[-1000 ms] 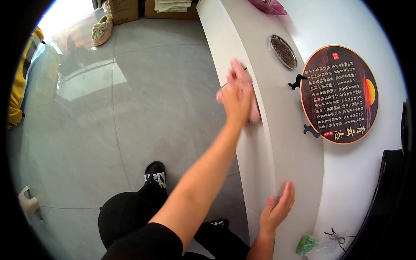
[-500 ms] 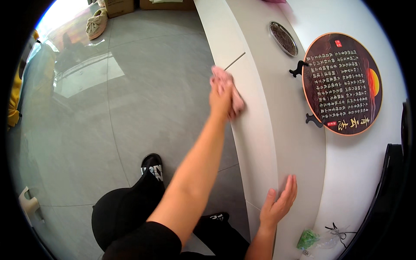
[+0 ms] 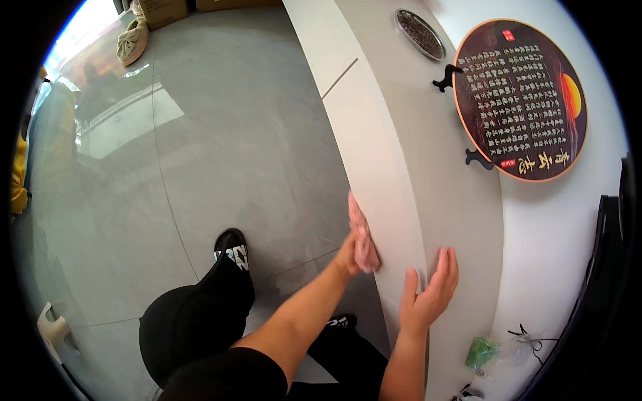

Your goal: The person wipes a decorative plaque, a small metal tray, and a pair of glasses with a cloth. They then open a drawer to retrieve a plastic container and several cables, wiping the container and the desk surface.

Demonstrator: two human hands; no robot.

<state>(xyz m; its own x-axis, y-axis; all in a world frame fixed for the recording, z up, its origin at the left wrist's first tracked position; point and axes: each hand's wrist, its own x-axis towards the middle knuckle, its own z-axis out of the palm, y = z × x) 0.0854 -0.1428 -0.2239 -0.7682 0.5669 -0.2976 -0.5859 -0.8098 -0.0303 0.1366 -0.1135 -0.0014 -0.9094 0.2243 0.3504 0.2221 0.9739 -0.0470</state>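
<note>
A pink cloth [image 3: 365,248] is pressed against the white front [image 3: 364,134] of a long, low cabinet. My left hand [image 3: 348,255] is closed on the cloth, low on the drawer face near its lower edge. Resting by the cabinet's front edge, my right hand [image 3: 428,301] is open, thumb apart from the fingers, with nothing in it. It lies over the grey cabinet top [image 3: 461,200].
A round dark plaque [image 3: 521,100] on black stands and a silver oval dish [image 3: 420,33] of dark bits stand on the cabinet. A green packet [image 3: 480,353] lies near a black screen edge [image 3: 595,267]. Grey floor tiles hold a beige slipper [image 3: 132,43] and boxes [image 3: 167,10].
My left hand has drawn the pink cloth along the cabinet front toward me, from the drawer gap to near my right hand. The right hand stays open at the edge. The view has shifted slightly.
</note>
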